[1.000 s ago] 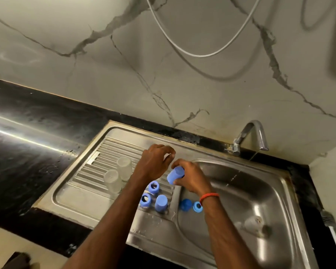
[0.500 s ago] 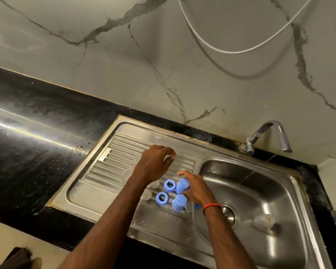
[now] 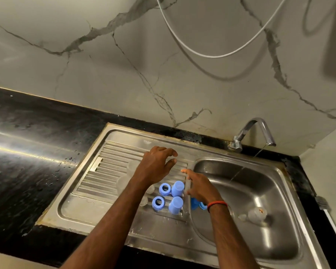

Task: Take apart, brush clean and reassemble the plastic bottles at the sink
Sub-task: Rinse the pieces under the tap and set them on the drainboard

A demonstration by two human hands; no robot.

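Plainly, both hands hovered over the steel sink [image 3: 85,208] and held nothing. The left hand [image 3: 155,166] hung above the ribbed drainboard [image 3: 109,167], fingers loosely curved and apart. The right hand [image 3: 200,188], at four o'clock from it, had fingers straight and spread, just beside the far blue cap [image 3: 177,188]. The near blue cap [image 3: 176,204] stood at its six o'clock, with two blue rings [image 3: 164,189] at the caps' nine o'clock. A clear bottle [image 3: 257,214] lay in the basin at three o'clock, and the tap [image 3: 254,131] ran a thin stream
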